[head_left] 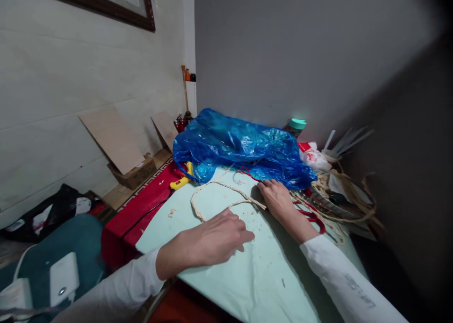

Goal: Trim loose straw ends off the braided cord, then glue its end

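My left hand [221, 238] lies low over the pale green tabletop [247, 285], fingers partly bent and pointing right, with thumb and index apart. Just beyond it a braided straw-coloured rope [212, 183] curves in a loop, and part of it is hidden behind that hand. Its frayed end lies between my two hands. Farther forward, my right hand [277, 198] has its fingers closed at the near end of a thin red looped cord [250, 174], by the edge of a crumpled blue plastic bag [240, 144]. Red scissor-like handles [313, 219] show beside my right wrist.
A yellow glue gun [182, 182] with a black cable lies at the left of the bag. Loose fibre strands [339, 214] pile up at right, near a cup of white sticks [332, 153]. At left stand a cardboard box [136, 172] and a teal stool [71, 240] with a white device.
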Demonstrator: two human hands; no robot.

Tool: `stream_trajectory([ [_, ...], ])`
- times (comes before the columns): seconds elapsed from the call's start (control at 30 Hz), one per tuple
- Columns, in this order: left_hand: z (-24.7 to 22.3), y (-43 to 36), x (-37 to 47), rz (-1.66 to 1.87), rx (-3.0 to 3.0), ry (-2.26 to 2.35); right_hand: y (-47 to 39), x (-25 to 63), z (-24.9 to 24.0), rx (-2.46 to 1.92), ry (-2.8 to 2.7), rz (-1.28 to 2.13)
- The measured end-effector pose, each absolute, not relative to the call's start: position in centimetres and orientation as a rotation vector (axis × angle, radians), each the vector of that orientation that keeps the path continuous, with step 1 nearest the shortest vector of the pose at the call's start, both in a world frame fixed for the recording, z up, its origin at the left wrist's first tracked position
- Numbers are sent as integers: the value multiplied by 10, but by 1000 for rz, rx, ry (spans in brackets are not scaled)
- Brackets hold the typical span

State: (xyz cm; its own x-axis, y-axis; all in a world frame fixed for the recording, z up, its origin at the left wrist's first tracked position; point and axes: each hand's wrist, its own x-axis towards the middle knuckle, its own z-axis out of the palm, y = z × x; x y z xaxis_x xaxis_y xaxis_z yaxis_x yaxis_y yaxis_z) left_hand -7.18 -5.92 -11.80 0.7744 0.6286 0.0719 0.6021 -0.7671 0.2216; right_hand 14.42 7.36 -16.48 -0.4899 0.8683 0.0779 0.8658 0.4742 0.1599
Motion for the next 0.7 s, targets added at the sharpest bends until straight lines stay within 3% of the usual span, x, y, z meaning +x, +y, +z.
stream_trajectory([
  [0.17,-112,-65,-93,430,2572,1053,84,143,-158,1718,2831,235],
  [0.4,-116,-39,-184,921,2151,1903,69,150,-123,2177,3165,-175],
  [0.53,-127,-24,-216,985,2088,2150,34,122,-113,2015,3279,-722],
  [0.7,-142,-21,-222,814,2233,2118,-10,87,-111,1612,3301,-1118],
])
